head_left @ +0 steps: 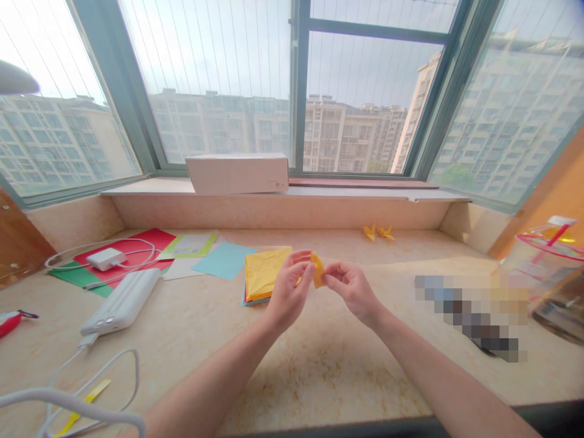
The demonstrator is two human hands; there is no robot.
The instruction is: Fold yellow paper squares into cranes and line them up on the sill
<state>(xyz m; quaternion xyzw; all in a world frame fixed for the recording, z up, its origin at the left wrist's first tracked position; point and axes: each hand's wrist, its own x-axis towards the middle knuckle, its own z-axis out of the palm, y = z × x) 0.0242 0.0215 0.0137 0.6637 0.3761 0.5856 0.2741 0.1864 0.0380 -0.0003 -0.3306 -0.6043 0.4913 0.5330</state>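
Counter [347, 371]: pale stone, across the lower frame
Yellow paper [318, 269]: folded, frame centre; probably light, easily creased, best pinched by its edges
Left hand [292, 286]: pinching its left side
Right hand [350, 287]: pinching its right edge

The folded paper [318, 272] is golden yellow, as are two small birds [385, 233] and the top of the stack [264, 272], whose lower edges show red and blue. The loose sheets run from a red sheet [155, 239] and a green sheet [75, 278] to a pale blue sheet [224, 260] and a lime-bordered sheet [188, 245] with a paler middle. White covers the charger [106, 259], power bank [122, 301] and box [237, 176], while the counter [328, 371] is cream mottled with brown, and the straw [557, 235] pinkish red.
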